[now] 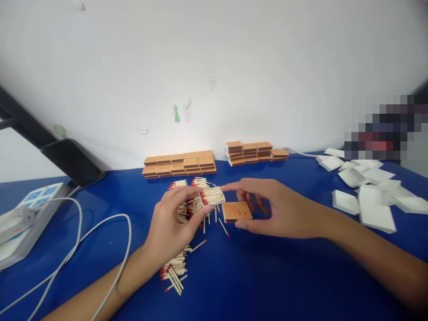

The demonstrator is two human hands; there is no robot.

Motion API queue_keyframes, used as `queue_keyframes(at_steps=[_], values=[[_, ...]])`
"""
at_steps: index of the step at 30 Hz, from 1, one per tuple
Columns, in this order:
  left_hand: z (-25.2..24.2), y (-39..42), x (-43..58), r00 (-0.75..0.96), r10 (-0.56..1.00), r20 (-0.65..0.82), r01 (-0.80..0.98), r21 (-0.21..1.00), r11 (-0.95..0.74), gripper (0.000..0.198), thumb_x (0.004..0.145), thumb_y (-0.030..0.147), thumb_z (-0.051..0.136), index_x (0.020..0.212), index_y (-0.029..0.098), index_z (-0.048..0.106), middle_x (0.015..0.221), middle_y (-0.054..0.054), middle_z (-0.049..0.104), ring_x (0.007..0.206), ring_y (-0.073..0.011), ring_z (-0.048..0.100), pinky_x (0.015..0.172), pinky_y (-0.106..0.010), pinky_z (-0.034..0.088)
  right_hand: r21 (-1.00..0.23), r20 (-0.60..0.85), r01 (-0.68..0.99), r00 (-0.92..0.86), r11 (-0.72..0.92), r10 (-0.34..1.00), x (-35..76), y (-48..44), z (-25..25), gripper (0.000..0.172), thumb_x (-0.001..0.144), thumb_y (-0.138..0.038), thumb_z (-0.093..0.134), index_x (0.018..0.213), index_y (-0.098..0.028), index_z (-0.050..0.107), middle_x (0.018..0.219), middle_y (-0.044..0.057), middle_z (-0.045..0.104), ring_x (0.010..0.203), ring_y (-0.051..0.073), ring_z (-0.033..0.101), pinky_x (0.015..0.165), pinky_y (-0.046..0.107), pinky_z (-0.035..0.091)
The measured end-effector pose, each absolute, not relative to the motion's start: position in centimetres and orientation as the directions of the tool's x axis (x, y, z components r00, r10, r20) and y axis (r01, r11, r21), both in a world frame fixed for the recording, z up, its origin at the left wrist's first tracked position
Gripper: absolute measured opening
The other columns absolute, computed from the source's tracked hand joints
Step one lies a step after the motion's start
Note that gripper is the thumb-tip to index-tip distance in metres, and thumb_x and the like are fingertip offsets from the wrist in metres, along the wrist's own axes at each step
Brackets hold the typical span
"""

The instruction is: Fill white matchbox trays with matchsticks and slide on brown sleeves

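Note:
My left hand (175, 218) is closed on a white matchbox tray (212, 196) filled with red-tipped matches, thumb in front and fingers behind. My right hand (267, 207) grips an orange matchbox sleeve (236, 211) between the thumb and the other fingers, while its index finger reaches to the right end of the tray. The sleeve sits just right of and slightly below the tray. Beneath and beside my left hand lies a pile of loose matches (175, 272), partly hidden by the hand. A few single matches (224, 227) lie scattered near the sleeve.
Orange matchboxes stand against the wall in a left stack (180, 165) and a right stack (250, 154). White empty trays (374, 191) are heaped at the right. A power strip (30, 223) and a white cable (129, 232) are on the left, the cable crossing over my left forearm.

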State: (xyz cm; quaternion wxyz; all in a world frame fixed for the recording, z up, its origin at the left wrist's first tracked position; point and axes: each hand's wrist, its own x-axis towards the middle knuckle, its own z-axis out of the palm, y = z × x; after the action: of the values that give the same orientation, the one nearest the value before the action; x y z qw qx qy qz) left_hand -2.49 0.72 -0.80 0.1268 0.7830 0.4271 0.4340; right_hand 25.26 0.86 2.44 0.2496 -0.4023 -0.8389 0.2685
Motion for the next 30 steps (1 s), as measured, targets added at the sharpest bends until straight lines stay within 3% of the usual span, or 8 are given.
queue_keyframes(at_steps=[4, 10, 16, 21, 30], values=[[-0.8, 0.8, -2.5, 0.234, 0.781, 0.579, 0.573, 0.567, -0.591, 0.03, 0.091, 0.039, 0.079, 0.118, 0.026, 0.074, 0.118, -0.005, 0.077, 0.107, -0.0254, 0.074, 0.097, -0.045, 0.06, -0.72, 0.26, 0.482, -0.481, 0.499, 0.838, 25.5, 1.2, 2.5, 0.052, 0.085, -0.046, 0.083, 0.131, -0.03, 0.067, 0.089, -0.001, 0.065, 0.067, 0.013, 0.06, 0.057, 0.025, 0.052], [-0.8, 1.0, -2.5, 0.141, 0.812, 0.566, 0.582, 0.617, -0.531, 0.031, 0.089, 0.043, 0.081, 0.114, 0.025, 0.075, 0.113, -0.006, 0.08, 0.103, -0.0265, 0.076, 0.1, -0.049, 0.06, -0.728, 0.378, 0.436, -0.388, 0.529, 0.841, 25.3, 1.4, 2.8, 0.035, 0.08, -0.047, 0.087, 0.106, -0.026, 0.075, 0.093, 0.003, 0.067, 0.071, 0.014, 0.06, 0.053, 0.025, 0.049], [-0.8, 1.0, -2.3, 0.099, 0.824, 0.558, 0.559, 0.654, -0.51, 0.034, 0.088, 0.044, 0.082, 0.115, 0.024, 0.076, 0.112, -0.007, 0.08, 0.104, -0.0267, 0.077, 0.096, -0.046, 0.063, -0.822, 0.408, 0.355, -0.18, 0.446, 0.895, 24.6, 1.6, 2.1, 0.046, 0.073, -0.053, 0.091, 0.107, -0.025, 0.075, 0.088, 0.003, 0.068, 0.067, 0.015, 0.059, 0.052, 0.027, 0.05], [-0.6, 0.7, -2.2, 0.166, 0.824, 0.542, 0.543, 0.647, -0.535, 0.031, 0.089, 0.041, 0.081, 0.114, 0.024, 0.076, 0.114, -0.007, 0.08, 0.105, -0.0262, 0.076, 0.095, -0.045, 0.063, -0.817, 0.414, 0.357, -0.186, 0.453, 0.891, 24.2, 1.7, 1.5, 0.046, 0.073, -0.05, 0.092, 0.107, -0.024, 0.076, 0.097, 0.004, 0.07, 0.069, 0.015, 0.06, 0.053, 0.029, 0.051], [-0.4, 0.9, -2.2, 0.21, 0.831, 0.515, 0.461, 0.698, -0.549, 0.03, 0.088, 0.035, 0.082, 0.115, 0.023, 0.075, 0.114, -0.006, 0.08, 0.104, -0.025, 0.077, 0.094, -0.043, 0.064, -0.867, 0.373, 0.287, -0.168, 0.407, 0.913, 24.1, 1.9, 1.1, 0.048, 0.069, -0.048, 0.094, 0.107, -0.023, 0.077, 0.091, 0.004, 0.071, 0.073, 0.017, 0.065, 0.06, 0.032, 0.059]])
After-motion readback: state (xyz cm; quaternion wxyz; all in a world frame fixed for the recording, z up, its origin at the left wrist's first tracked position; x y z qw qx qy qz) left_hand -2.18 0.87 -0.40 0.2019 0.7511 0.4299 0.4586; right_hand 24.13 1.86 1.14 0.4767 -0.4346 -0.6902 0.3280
